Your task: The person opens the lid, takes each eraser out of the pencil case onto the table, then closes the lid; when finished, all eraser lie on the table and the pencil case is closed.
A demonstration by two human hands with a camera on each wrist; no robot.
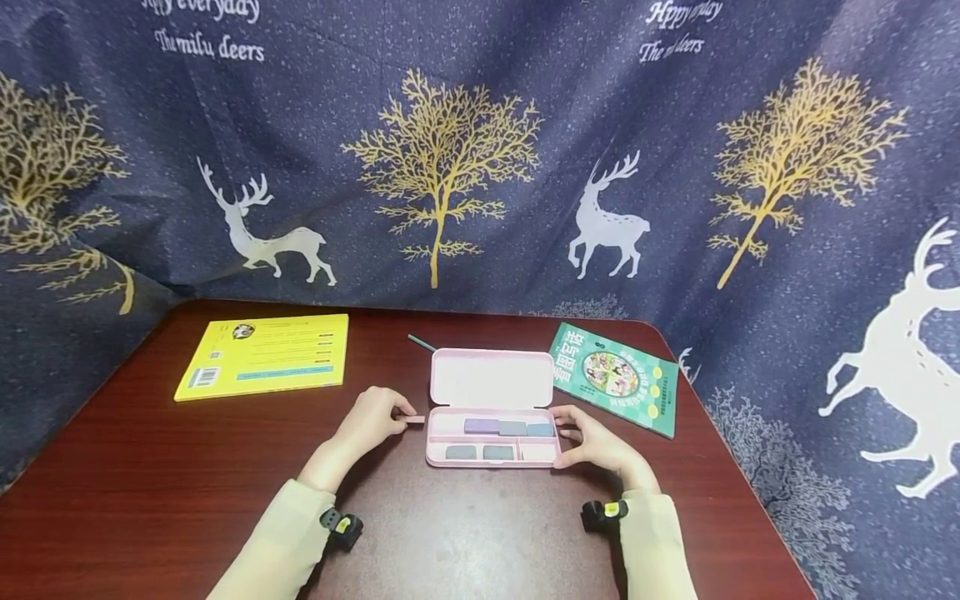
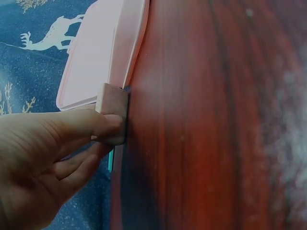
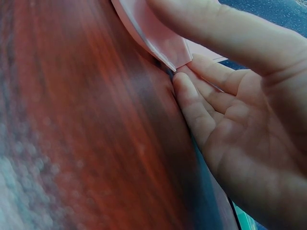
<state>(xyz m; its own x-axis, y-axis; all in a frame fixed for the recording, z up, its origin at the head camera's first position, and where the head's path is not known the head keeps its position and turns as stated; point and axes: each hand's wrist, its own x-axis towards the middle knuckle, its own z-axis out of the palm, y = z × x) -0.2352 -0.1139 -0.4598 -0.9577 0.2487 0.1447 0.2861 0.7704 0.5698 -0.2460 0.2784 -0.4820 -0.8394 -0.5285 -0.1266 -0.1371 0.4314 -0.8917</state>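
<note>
An open pink pencil case [image 1: 491,377] lies at mid-table, lid tilted back. Its rear compartment holds a purple block [image 1: 481,426], a grey block [image 1: 513,428] and a blue block [image 1: 540,430], which look like erasers. Two grey-green blocks [image 1: 461,452] sit in the front left compartment. Just left of the case, my left hand [image 1: 375,412] pinches a small pinkish eraser [image 2: 113,103] between thumb and fingers. My right hand [image 1: 596,443] holds the case's right end, thumb at the front corner and fingers at the side. Whether the front right compartment holds anything, I cannot tell.
A yellow book [image 1: 292,354] lies at the back left of the brown table [image 1: 187,483]. At the back right is a green book [image 1: 637,383], close to the lid. A thin green stick [image 1: 421,342] pokes out behind the case. A patterned blue curtain hangs behind.
</note>
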